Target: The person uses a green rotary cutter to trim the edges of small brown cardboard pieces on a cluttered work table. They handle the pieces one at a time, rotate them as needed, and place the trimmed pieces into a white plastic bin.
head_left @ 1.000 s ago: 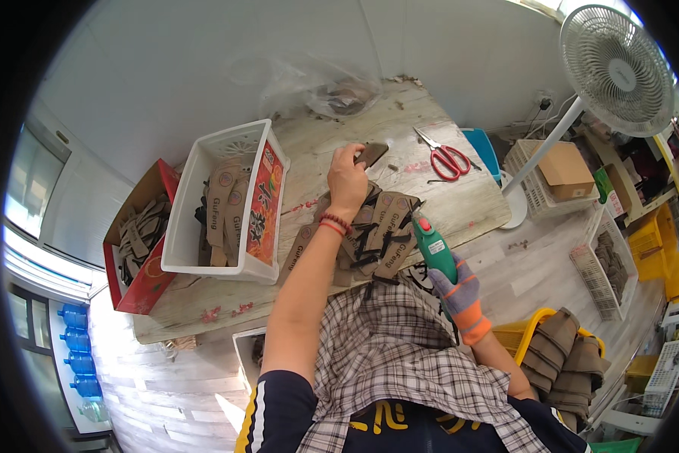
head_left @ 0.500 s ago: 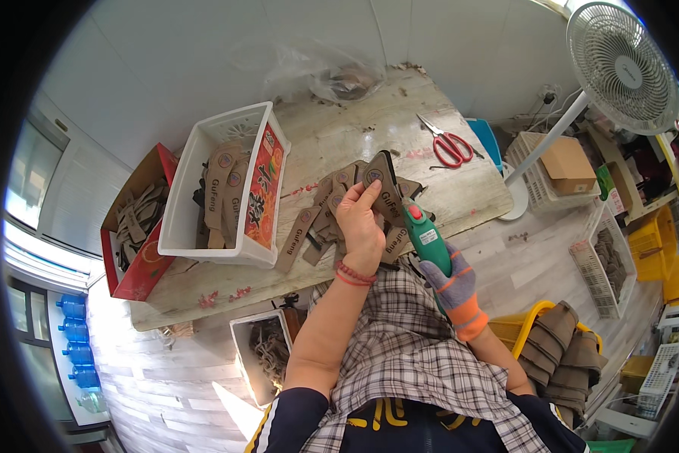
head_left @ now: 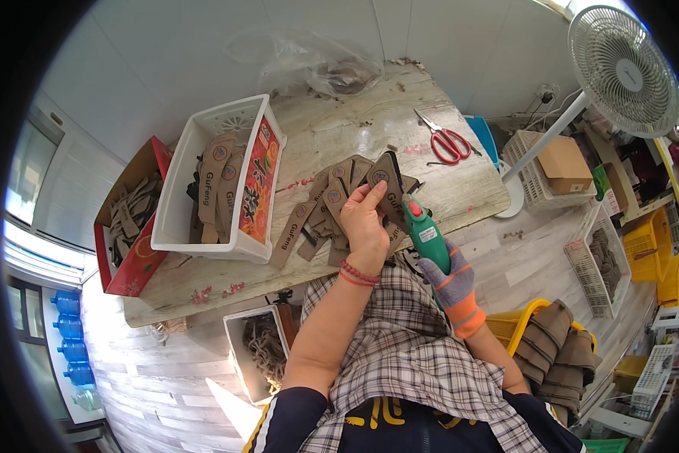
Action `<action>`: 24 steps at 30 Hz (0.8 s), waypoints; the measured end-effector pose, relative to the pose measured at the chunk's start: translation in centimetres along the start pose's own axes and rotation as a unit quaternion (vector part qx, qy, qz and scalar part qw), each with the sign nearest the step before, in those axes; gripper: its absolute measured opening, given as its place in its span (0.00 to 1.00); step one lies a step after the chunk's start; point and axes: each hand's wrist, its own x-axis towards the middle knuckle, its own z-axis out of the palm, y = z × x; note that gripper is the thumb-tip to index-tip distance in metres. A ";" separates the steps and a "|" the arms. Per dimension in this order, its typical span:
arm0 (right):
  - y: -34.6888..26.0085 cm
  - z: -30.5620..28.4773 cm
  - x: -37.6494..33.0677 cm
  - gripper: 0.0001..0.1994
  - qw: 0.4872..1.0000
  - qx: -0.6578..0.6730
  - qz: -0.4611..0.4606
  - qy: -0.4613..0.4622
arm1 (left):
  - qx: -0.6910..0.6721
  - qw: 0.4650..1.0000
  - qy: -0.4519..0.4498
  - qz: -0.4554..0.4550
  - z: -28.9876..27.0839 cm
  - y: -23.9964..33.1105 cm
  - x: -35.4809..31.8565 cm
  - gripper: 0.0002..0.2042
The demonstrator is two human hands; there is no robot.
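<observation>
My left hand (head_left: 366, 219), bare with red bracelets at the wrist, pinches a brown fabric strap (head_left: 388, 181) with a round emblem and dark edging. In a grey and orange glove, my right hand (head_left: 449, 283) grips a green handheld power tool (head_left: 428, 235) with a red button. The tool's tip touches or nearly touches the right edge of the strap; I cannot tell which. Under and beside my left hand lies a loose pile of similar brown straps (head_left: 326, 208) on the worn wooden table (head_left: 339, 132).
On the table's left stand a white plastic bin (head_left: 175, 240) and a red box (head_left: 135, 281), both holding straps. Red-handled scissors (head_left: 450, 145) lie at the right. A white fan (head_left: 626, 72) stands beyond. Below are a container of scraps (head_left: 237, 340) and a yellow basket (head_left: 506, 328) with brown pieces.
The whole view has shifted slightly. My hands keep their holds on the strap and the power tool, with hardly any movement between them.
</observation>
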 end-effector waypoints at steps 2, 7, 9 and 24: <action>0.2 0.0 0.1 0.24 1.000 0.003 -0.006 0.001 | 0.007 1.000 -0.002 -0.008 0.1 0.1 -0.3 0.04; -0.3 0.2 0.0 0.24 0.999 0.037 -0.002 0.002 | 0.023 1.000 0.006 -0.012 -0.4 -0.5 -0.7 0.05; -0.4 0.4 0.1 0.24 0.999 0.048 -0.004 0.005 | 0.037 0.999 0.013 -0.012 -0.6 -0.6 -1.0 0.05; -0.9 -0.2 0.5 0.23 0.997 0.071 -0.005 -0.002 | 0.060 0.996 -0.058 -0.012 -2.2 -1.5 -2.5 0.03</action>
